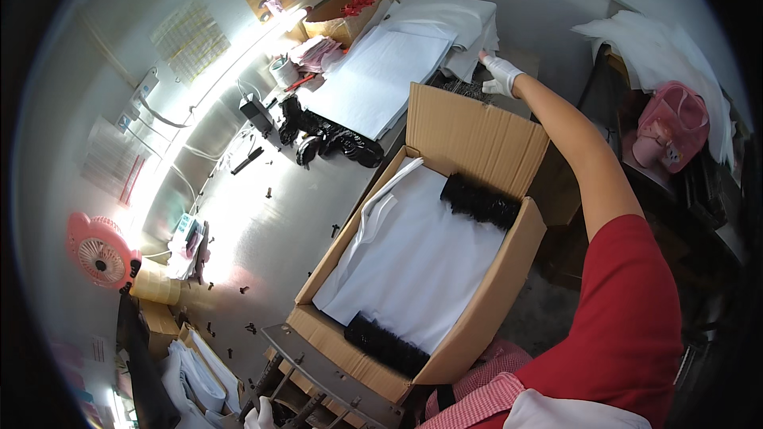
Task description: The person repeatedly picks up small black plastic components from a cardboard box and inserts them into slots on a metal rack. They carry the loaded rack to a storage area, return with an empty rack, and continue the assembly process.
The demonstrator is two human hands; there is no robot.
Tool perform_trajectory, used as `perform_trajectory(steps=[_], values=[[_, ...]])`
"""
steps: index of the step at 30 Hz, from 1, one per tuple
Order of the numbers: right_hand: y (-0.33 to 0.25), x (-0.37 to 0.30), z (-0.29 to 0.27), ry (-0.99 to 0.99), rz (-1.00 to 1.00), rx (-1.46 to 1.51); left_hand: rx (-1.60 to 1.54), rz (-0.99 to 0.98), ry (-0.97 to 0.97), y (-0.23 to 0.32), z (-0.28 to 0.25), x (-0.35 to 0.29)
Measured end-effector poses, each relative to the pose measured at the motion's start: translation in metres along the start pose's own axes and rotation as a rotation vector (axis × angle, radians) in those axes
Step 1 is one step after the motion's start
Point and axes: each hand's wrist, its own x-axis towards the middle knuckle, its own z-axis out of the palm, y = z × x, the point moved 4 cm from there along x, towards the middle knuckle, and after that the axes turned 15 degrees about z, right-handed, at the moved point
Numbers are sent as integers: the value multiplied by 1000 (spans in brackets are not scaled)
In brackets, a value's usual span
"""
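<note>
My right hand (pixel 501 75), in a white glove with bare fingertips, stretches past the raised flap of a cardboard box (pixel 493 278). Its fingers are apart, beside a pile of dark, spiky-looking parts (pixel 459 86) partly hidden by the flap. Inside the box lies a white sheet (pixel 413 254), with black bristly-looking bundles (pixel 478 200) at its far and near ends. A white gloved shape, probably my left hand (pixel 259 413), shows at the lower edge next to a grey slotted rack (pixel 330 377); its fingers are mostly cut off.
On the metal table (pixel 246 246) lie scattered small dark pieces, a black marker (pixel 247 160) and crumpled black plastic (pixel 326 135). White sheets (pixel 389 71) are stacked behind. A pink fan (pixel 102 250) stands left. A pink bag (pixel 675 123) sits at the right.
</note>
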Motion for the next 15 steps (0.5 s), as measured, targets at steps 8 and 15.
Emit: perform_trajectory(steps=[8, 15], values=[[-66, -238, 164, -268, -850, -685, -119, 109, 35, -15, -10, 36], [-36, -533, 350, -1046, -1894, -841, -1056, 448, 103, -90, -52, 78]])
